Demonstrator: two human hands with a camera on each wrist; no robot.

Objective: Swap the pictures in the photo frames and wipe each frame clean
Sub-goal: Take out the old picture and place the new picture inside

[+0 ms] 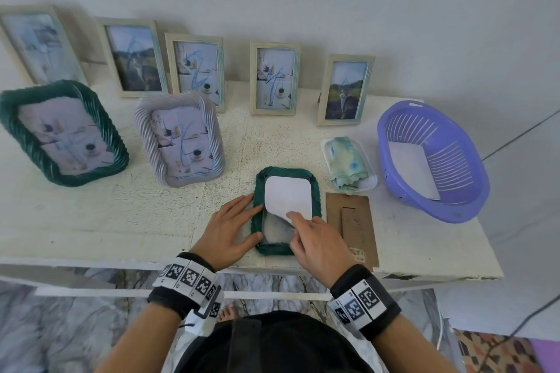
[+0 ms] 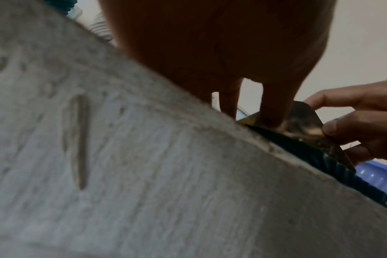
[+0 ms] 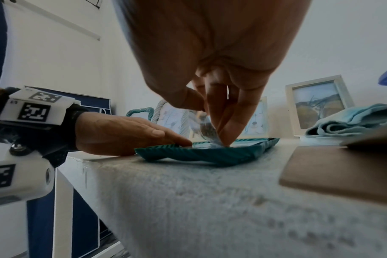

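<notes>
A small green photo frame (image 1: 258, 215) lies face down near the table's front edge. Inside it sits a picture (image 1: 288, 191) with its white back up. My left hand (image 1: 239, 221) lies flat with straight fingers, pressing on the frame's left rim. My right hand (image 1: 298, 221) pinches the picture's near corner and curls it up off the glass. The right wrist view shows that pinch on the lifted picture corner (image 3: 207, 127) above the green frame (image 3: 210, 153). In the left wrist view the picture (image 2: 303, 122) shows its printed side.
A brown backing board (image 1: 351, 224) lies right of the frame. Behind it a blue-green cloth (image 1: 348, 163) sits on a white tray (image 1: 371, 183). A purple basket (image 1: 433, 160) holding a white sheet stands at the far right. Several framed pictures stand along the wall and at left.
</notes>
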